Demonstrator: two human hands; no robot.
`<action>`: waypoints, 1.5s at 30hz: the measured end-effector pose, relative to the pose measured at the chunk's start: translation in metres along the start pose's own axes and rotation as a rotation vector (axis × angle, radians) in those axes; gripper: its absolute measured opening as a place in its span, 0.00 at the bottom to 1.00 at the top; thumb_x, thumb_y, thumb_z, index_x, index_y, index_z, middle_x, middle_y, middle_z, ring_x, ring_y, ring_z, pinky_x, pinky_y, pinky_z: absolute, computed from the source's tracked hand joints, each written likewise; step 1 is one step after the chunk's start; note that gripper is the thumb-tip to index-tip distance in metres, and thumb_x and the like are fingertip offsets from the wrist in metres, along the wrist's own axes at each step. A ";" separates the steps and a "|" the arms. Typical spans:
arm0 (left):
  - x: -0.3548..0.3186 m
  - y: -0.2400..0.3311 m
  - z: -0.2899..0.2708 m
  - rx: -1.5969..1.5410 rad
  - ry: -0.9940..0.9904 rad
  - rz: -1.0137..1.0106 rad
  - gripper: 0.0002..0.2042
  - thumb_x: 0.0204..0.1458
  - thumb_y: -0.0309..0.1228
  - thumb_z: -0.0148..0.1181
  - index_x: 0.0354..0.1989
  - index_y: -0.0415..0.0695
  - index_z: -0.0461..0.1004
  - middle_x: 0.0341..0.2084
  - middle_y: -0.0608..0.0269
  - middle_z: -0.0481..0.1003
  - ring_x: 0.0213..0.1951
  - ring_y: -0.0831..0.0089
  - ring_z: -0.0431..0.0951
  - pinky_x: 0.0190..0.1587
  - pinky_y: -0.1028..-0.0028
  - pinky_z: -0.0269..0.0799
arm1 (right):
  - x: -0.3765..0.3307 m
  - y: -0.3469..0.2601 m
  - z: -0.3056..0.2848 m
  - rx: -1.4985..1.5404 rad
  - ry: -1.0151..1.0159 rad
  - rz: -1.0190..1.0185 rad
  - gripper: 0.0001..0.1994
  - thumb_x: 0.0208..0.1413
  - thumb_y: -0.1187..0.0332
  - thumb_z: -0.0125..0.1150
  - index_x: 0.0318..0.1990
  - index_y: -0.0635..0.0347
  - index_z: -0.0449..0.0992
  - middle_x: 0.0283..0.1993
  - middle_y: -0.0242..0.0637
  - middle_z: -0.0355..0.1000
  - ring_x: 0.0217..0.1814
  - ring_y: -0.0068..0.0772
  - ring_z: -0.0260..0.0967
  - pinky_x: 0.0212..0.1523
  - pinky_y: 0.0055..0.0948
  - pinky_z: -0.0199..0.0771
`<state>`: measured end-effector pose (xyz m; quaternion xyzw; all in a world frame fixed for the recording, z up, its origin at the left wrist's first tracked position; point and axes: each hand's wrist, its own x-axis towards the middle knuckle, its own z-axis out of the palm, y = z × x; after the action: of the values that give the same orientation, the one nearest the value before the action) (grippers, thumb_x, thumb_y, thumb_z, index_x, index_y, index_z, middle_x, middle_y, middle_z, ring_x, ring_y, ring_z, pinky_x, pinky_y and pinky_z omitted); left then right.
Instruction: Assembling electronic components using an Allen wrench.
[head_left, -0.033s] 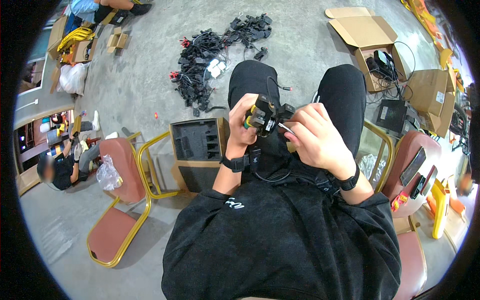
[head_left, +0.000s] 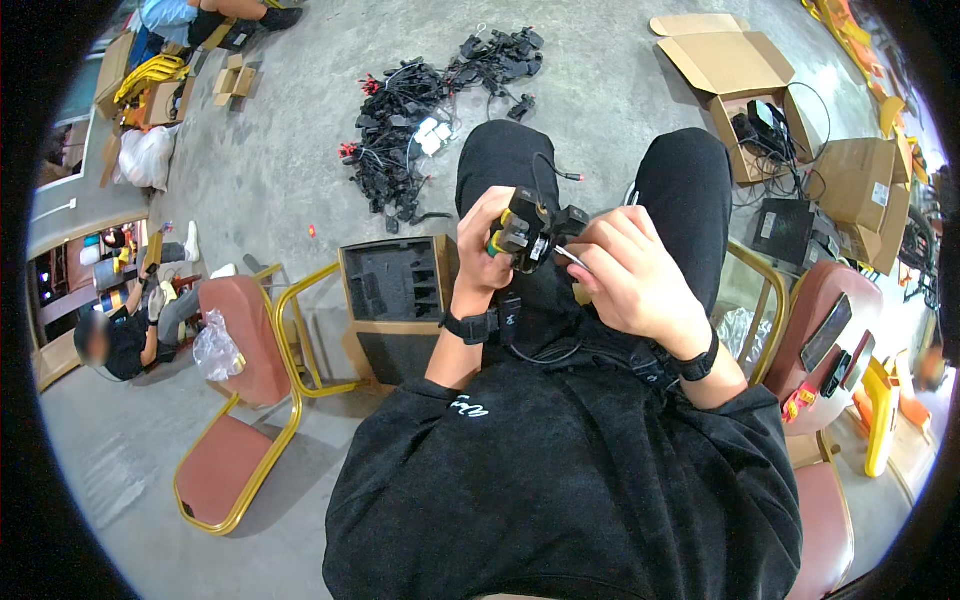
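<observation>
In the head view, my left hand (head_left: 482,238) is wrapped round a black device (head_left: 530,232) held above my lap. The device has blocky parts, a yellow-green patch by my fingers, and a thin black cable (head_left: 545,165) with a red tip rising from it. My right hand (head_left: 630,262) is closed in a pinch on a slim silver metal rod (head_left: 572,257). The rod's end points at the device's right side; whether it touches cannot be made out. Both wrists wear black bands. My fingers hide part of the device and most of the rod.
A heap of black cabled parts (head_left: 395,140) lies on the floor ahead. To the left are a foam-lined box (head_left: 395,285) and a chair (head_left: 240,450). An open carton (head_left: 735,70) and a chair holding phones (head_left: 835,330) stand right. A person (head_left: 130,335) sits far left.
</observation>
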<state>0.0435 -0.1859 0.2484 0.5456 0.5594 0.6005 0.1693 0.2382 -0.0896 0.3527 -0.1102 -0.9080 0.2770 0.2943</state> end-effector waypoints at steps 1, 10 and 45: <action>0.000 0.000 0.000 0.005 -0.017 -0.007 0.34 0.56 0.61 0.55 0.44 0.33 0.75 0.37 0.47 0.77 0.40 0.54 0.79 0.44 0.64 0.73 | 0.000 0.000 0.001 0.003 0.009 -0.006 0.09 0.47 0.72 0.68 0.33 0.60 0.73 0.34 0.35 0.68 0.39 0.41 0.67 0.45 0.37 0.66; 0.005 0.007 -0.002 0.012 -0.059 -0.023 0.34 0.57 0.61 0.53 0.45 0.33 0.75 0.38 0.48 0.77 0.41 0.54 0.79 0.46 0.64 0.73 | -0.001 -0.002 -0.002 -0.154 0.015 0.001 0.09 0.48 0.68 0.68 0.34 0.58 0.74 0.34 0.32 0.68 0.41 0.36 0.68 0.49 0.37 0.64; 0.000 -0.001 0.003 -0.037 -0.011 0.196 0.15 0.51 0.32 0.63 0.43 0.35 0.73 0.34 0.49 0.76 0.36 0.56 0.79 0.41 0.65 0.74 | -0.026 -0.024 0.006 0.967 -0.119 0.506 0.10 0.67 0.68 0.49 0.36 0.63 0.73 0.29 0.32 0.67 0.30 0.29 0.62 0.35 0.31 0.62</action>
<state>0.0457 -0.1848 0.2472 0.5977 0.4913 0.6216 0.1228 0.2545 -0.1209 0.3499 -0.1613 -0.6375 0.7307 0.1835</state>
